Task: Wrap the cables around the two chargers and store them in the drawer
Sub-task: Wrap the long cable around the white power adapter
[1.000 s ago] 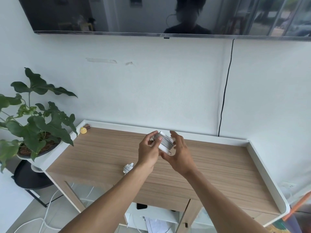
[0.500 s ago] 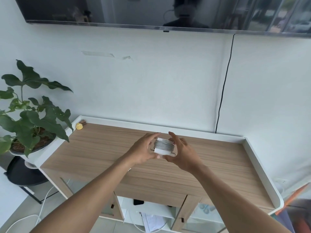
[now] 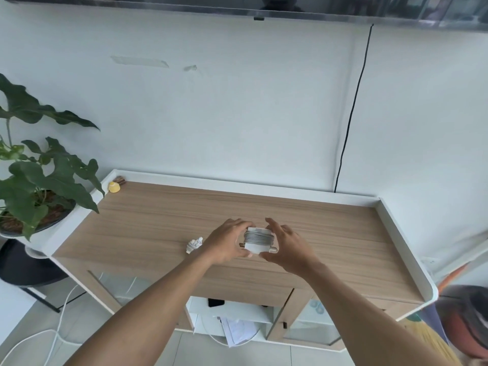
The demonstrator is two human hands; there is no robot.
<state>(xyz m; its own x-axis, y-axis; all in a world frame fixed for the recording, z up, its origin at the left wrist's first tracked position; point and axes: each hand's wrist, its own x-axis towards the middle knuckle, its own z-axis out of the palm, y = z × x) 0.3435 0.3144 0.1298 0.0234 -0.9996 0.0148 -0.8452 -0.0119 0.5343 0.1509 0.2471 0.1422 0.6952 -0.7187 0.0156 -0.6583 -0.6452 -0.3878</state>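
White plastic charger (image 3: 257, 249), with grey cable (image 3: 257, 236) wound in tight turns round its middle, is held just above the centre of the wooden cabinet top (image 3: 158, 220).

Left hand (image 3: 227, 243): fingers curled round the charger's left side. Right hand (image 3: 287, 247): fingers half spread and curved against the right side, thumb at the lower corner. How firm this contact is cannot be told. A short stub projects at each lower side of the charger; which one, if either, is the cable end cannot be told.

Second charger (image 3: 194, 244), a small white bundle, lies on the cabinet top towards its front edge. The wooden panel (image 3: 237, 282) under that front edge is probably the drawer, and it appears closed.

Hazards (judgement):
- Loose cable end. If it is not tucked in, the turns may spring off when either hand lets go.
- One-handed transfer. Opening the drawer needs a free hand, and a weak grip on smooth plastic may drop the charger onto the cabinet top or past its front edge.
- Second charger near the front edge. A forearm sweep may knock it off
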